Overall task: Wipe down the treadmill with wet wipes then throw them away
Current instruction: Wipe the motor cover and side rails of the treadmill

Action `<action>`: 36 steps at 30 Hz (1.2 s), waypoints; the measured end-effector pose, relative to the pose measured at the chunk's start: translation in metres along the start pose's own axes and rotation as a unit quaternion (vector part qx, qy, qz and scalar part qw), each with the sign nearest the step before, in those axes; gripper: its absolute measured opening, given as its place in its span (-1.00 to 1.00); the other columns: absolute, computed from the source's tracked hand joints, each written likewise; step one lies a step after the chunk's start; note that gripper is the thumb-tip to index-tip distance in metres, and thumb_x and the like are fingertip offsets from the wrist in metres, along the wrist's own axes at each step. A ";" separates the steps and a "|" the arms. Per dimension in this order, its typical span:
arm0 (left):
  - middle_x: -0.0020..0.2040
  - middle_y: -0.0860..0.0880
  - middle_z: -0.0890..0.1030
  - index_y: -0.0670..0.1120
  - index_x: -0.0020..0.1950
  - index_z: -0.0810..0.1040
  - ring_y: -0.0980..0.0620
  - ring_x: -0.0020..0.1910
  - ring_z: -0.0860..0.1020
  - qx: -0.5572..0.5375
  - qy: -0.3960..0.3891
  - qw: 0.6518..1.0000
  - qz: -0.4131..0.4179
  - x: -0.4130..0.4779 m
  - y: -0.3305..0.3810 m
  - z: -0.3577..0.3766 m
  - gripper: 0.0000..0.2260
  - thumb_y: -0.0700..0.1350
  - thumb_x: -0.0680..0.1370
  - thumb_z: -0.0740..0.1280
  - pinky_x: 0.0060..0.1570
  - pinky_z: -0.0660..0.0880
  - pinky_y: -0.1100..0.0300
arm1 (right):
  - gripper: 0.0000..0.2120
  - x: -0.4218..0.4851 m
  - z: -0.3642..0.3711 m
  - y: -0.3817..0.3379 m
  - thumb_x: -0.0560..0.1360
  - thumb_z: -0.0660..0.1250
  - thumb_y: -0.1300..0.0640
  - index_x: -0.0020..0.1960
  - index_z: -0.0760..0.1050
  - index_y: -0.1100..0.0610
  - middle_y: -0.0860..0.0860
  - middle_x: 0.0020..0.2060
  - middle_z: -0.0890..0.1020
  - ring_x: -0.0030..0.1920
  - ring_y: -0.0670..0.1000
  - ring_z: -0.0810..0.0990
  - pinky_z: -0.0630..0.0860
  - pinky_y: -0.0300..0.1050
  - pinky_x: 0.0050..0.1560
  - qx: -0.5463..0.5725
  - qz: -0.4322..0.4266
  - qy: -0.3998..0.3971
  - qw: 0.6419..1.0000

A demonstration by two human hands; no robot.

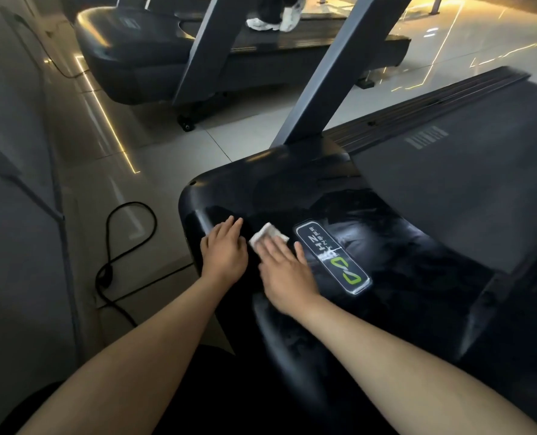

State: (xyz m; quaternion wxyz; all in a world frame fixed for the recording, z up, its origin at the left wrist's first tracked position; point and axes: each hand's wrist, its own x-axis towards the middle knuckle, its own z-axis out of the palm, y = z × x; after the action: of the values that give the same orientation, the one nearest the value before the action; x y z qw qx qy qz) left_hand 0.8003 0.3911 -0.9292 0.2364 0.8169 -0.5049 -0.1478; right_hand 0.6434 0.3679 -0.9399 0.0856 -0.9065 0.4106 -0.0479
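A black treadmill fills the right half, its glossy front hood (386,255) carrying a logo plate (333,255) with a green mark. A folded white wet wipe (265,235) lies on the hood just left of the plate. My right hand (284,271) presses flat on the wipe with straight fingers, and only the wipe's far end shows. My left hand (224,251) rests flat on the hood's left edge, fingers straight, holding nothing. The grey running belt (465,189) stretches away to the right.
A grey upright post (333,76) rises from the hood's back. A black power cable (119,252) loops on the tiled floor to the left. A second treadmill (154,58) stands behind, with a person's white shoes (275,22) on its belt. A wall runs along the left.
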 end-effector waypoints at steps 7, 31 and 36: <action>0.64 0.02 0.18 0.03 0.62 0.22 -0.04 0.60 0.11 0.036 -0.031 0.998 0.047 -0.006 0.021 0.013 -0.55 -0.01 0.71 0.08 0.51 -0.01 -0.07 | -0.41 -0.001 -0.007 0.007 0.61 -0.12 -0.04 0.55 0.29 0.14 0.05 0.54 0.33 0.57 0.09 0.21 0.08 0.13 0.54 0.068 0.017 0.023 0.997; 0.66 0.00 0.11 0.13 0.63 0.18 -0.07 0.63 0.04 0.118 -0.036 0.992 -0.001 0.077 0.015 0.012 -0.54 0.12 0.71 0.02 0.56 0.00 -0.06 | -0.53 0.103 -0.023 0.074 0.71 0.00 0.01 0.62 0.10 -0.06 -0.11 0.62 0.09 0.61 -0.07 -0.06 -0.15 0.20 0.54 0.103 0.012 -0.062 0.993; 0.64 0.08 0.16 0.18 0.61 0.21 0.01 0.62 0.07 0.105 -0.019 0.994 0.025 0.076 -0.001 0.012 -0.55 0.15 0.71 0.03 0.56 0.06 0.00 | -0.50 0.122 -0.024 0.110 0.71 -0.03 -0.03 0.63 0.04 -0.05 -0.10 0.63 0.03 0.62 0.00 -0.10 -0.17 0.27 0.53 0.078 0.113 -0.052 0.989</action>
State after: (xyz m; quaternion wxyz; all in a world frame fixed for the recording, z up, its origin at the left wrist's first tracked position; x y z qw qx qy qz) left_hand 0.8290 0.3206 -0.9403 0.1434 0.8216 -0.5419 -0.1035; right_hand 0.6393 0.2016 -0.9361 0.1825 -0.8460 0.5005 -0.0223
